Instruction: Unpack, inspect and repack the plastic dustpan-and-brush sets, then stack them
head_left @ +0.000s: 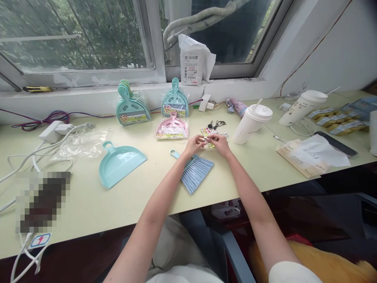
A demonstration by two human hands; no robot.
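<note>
My left hand and my right hand meet above the table, fingers pinched together on a small white piece whose kind I cannot make out. Under my left wrist lies a small brush with blue bristles, its turquoise handle partly covered by my hand. A printed card and some small shiny bits lie just behind my fingers. To the left rests a turquoise dustpan, flat on the table. A pink dustpan set in wrapping lies beyond my left hand.
Wrapped turquoise dustpan sets lean by the wall, with another set beside them. A white cup and keys stand near my right hand. Clear plastic wrapping and white cables lie left; a paper bag is right.
</note>
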